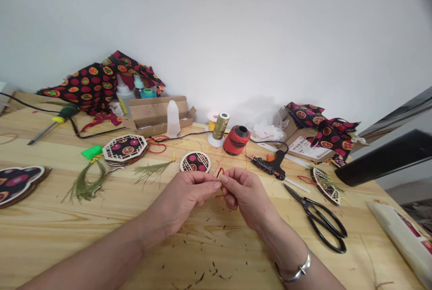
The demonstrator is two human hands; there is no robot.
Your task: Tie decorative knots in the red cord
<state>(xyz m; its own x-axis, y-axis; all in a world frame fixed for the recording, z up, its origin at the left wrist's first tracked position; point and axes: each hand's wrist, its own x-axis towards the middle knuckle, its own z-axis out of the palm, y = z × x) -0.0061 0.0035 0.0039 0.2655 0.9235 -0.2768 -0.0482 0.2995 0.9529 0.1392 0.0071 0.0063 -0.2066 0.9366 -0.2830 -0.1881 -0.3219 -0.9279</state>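
My left hand and my right hand meet above the middle of the wooden table. Both are closed, thumbs and forefingers pinching a thin red cord. A small loop of it rises between the fingertips, and a short end shows below them. Just behind my left hand lies a round fabric-and-lattice ornament, its lower edge partly covered by my fingers. Beyond my hands stand a red thread spool and an olive thread cone. Black-handled scissors lie to the right of my right hand.
A black hot glue gun rests behind the scissors, its cable running left. Octagonal ornaments, a green tassel and a screwdriver are at left. A white bottle stands beside a cardboard box. A black cylinder juts in from the right.
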